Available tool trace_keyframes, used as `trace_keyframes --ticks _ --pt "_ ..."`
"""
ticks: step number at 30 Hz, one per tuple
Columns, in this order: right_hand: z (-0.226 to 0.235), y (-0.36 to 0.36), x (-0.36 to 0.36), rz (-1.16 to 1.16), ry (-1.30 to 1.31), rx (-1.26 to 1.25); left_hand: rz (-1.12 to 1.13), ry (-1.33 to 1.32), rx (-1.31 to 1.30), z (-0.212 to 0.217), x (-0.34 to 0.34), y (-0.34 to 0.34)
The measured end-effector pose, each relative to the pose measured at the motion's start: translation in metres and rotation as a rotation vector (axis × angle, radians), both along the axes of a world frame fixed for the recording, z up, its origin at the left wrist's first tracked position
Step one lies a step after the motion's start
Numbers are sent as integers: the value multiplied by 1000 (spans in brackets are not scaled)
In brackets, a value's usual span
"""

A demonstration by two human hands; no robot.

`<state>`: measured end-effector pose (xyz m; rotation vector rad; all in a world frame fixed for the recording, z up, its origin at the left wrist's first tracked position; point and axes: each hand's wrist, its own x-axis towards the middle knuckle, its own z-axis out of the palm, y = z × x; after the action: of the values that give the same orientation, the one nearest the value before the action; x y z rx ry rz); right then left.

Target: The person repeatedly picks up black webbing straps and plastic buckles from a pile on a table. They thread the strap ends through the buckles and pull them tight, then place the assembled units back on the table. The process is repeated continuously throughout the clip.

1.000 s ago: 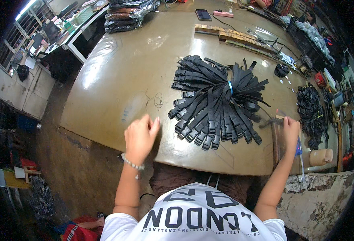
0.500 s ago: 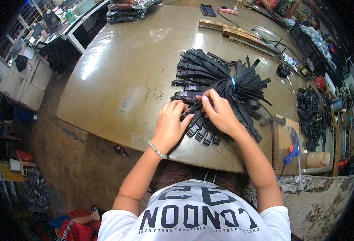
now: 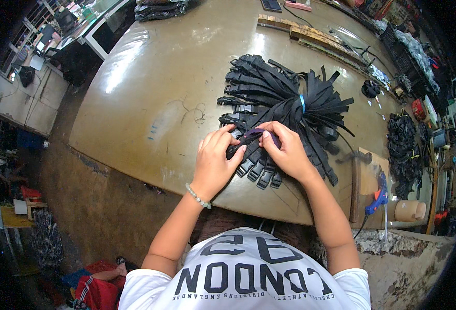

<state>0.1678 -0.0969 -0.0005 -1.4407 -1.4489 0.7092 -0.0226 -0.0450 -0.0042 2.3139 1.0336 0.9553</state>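
Since the earliest head view, both hands have come inward: the right from beside the hammer (image 3: 355, 186) at four o'clock, the left from bare tabletop (image 3: 150, 103). Compared with the middle view, they have barely shifted, though the strap between them now arches up more.

In the head view now, the left hand (image 3: 217, 157) and the right hand (image 3: 286, 151) sit over the near edge of the strap bundle (image 3: 272, 106). The dark strap (image 3: 255, 135) runs between them — at two o'clock from the left hand, at ten o'clock from the right. Each hand is closed, thumb and fingers pinching it; where it ends is hidden. The rest of the bundle fans out beyond them, around twelve to one o'clock, with a blue tie (image 3: 303, 104) at its waist — black buckles (image 3: 265, 178) point back toward six o'clock.
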Motion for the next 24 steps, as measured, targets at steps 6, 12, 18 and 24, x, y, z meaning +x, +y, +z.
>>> trace_keyframes --ticks 6,12,18,24 --pt "6 -2 0 22 -116 110 8 12 -2 2 0 -2" --pt "6 -2 -2 -16 116 -53 12 17 86 6 -3 2" --pt "5 -2 -5 -39 233 -42 -277 161 -16 20 -4 57" --pt "2 -1 -14 -52 296 94 -330 13 -140 14 3 66"
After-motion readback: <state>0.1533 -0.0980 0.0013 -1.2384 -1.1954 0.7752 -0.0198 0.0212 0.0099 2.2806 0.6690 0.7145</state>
